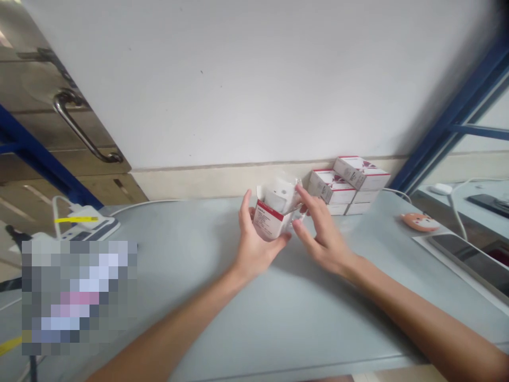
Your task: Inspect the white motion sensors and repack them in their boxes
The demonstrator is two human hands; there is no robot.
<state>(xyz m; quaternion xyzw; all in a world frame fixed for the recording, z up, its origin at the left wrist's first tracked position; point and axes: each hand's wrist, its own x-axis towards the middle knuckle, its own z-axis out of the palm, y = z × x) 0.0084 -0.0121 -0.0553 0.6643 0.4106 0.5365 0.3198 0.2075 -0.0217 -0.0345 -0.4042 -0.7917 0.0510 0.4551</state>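
Observation:
My left hand (pixel 254 241) grips a small white box with a red stripe (pixel 271 218), held above the grey table (pixel 222 297) with its top flaps open. A white item in clear wrapping (pixel 283 195) sticks out of the box's opening. My right hand (pixel 320 231) is at the box's right side, fingers stretched out, with the fingertips touching the wrapped item and the box's edge.
A stack of several matching white and red boxes (pixel 348 183) stands against the wall behind my right hand. A power strip with a white cable (pixel 85 225) lies at the left. An orange round object (pixel 419 221), a tablet (pixel 469 260) and a blue rack post (pixel 449 122) are at the right.

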